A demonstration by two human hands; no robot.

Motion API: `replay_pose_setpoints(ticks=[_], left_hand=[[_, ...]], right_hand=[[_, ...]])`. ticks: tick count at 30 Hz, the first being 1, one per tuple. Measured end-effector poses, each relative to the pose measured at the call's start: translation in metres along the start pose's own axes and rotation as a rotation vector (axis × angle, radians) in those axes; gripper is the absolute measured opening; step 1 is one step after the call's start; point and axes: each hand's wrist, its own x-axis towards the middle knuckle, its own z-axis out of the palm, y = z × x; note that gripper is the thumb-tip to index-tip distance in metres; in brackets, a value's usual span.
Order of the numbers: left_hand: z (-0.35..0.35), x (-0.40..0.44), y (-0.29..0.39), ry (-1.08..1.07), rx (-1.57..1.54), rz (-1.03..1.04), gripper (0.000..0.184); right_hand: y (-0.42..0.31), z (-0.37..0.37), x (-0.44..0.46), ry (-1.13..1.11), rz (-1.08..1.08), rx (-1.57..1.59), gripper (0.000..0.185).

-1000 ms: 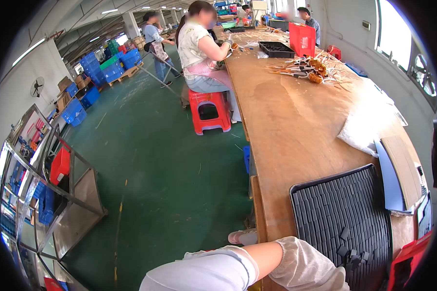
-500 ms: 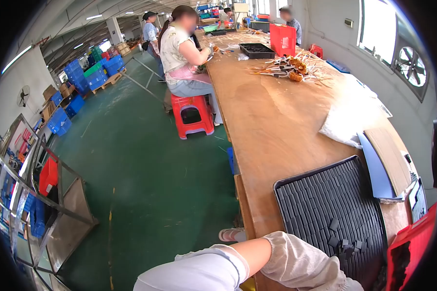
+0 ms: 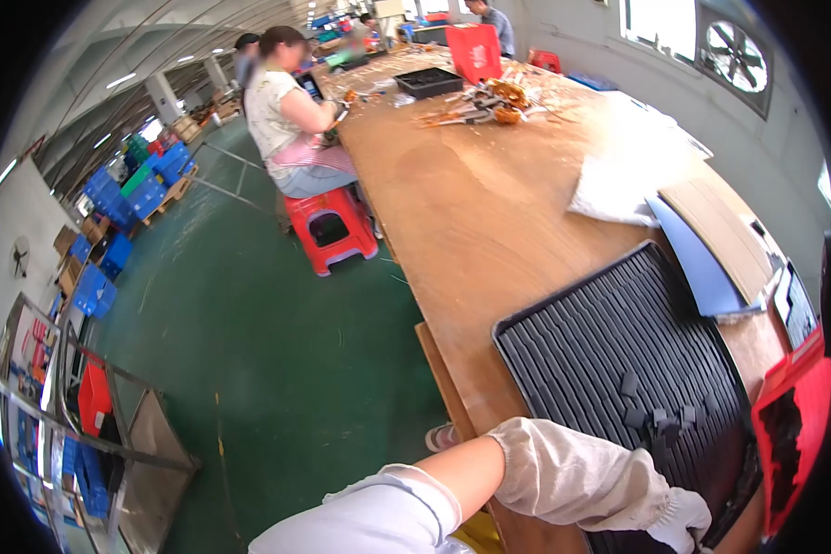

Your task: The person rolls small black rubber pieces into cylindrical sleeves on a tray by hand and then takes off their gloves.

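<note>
My left hand (image 3: 681,520), in a white glove below a pale sleeve cover, is over the near end of a black ribbed tray (image 3: 577,346). Its fingers run into the dark lower rim of the view, so their grip is hidden. Rows of dark strip-like pieces fill the tray. Several small loose black blocks (image 3: 660,420) lie on top of the rows, just beyond my hand. My right hand is out of view.
Right of the tray stands a red bin (image 3: 789,434) with dark contents. Beyond lie a blue folder with cardboard (image 3: 702,249) and a white bag (image 3: 609,189). Orange-wound parts (image 3: 503,102) lie farther off, near a person on a red stool (image 3: 328,226). A metal rack (image 3: 148,462) stands left.
My left arm has reached farther right, bringing the gloved hand into view at the tray's near end. The view has turned and tilted, so the table and tray appear higher and farther left.
</note>
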Motion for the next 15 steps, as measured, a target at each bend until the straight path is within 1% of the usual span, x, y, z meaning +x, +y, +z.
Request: replay_pose_setpoints(ticks=[1,2,3,4,6,8,10,12,13,14,15], left_hand=[[0.001,-0.002,0.004,-0.011,-0.034,-0.003,0.043],[0.003,-0.004,0.009,-0.030,-0.052,0.000,0.043],[0.005,-0.008,0.014,0.034,-0.008,-0.058,0.037],[0.004,-0.012,0.019,0.098,0.038,-0.117,0.033],[0.000,-0.016,0.031,0.128,-0.045,-0.185,0.023],[0.003,-0.014,0.027,0.194,-0.029,-0.200,0.024],[0.002,-0.013,0.023,0.163,-0.018,-0.202,0.024],[0.000,-0.014,0.023,0.111,-0.055,-0.211,0.025],[-0.002,-0.014,0.024,0.079,-0.095,-0.228,0.025],[-0.003,-0.015,0.025,0.054,-0.105,-0.228,0.025],[-0.002,-0.015,0.025,0.067,-0.091,-0.228,0.026]], right_hand=[[0.009,-0.005,0.002,0.034,-0.012,-0.009,0.023],[0.014,-0.008,0.001,0.069,-0.023,-0.016,0.021],[0.011,-0.005,-0.001,0.037,-0.112,-0.026,0.025],[0.013,-0.008,-0.003,0.042,-0.067,-0.032,0.029],[0.009,-0.001,-0.003,0.083,-0.061,-0.036,0.027],[0.008,-0.001,-0.003,0.073,-0.056,-0.016,0.027],[0.009,-0.003,-0.003,0.033,-0.090,-0.025,0.028],[0.009,-0.001,-0.003,0.014,-0.060,0.019,0.029],[0.004,0.000,-0.004,0.005,-0.021,-0.037,0.028],[0.067,-0.041,-0.003,-0.088,0.068,0.087,0.018],[0.060,-0.038,-0.008,-0.065,0.062,0.060,0.018]])
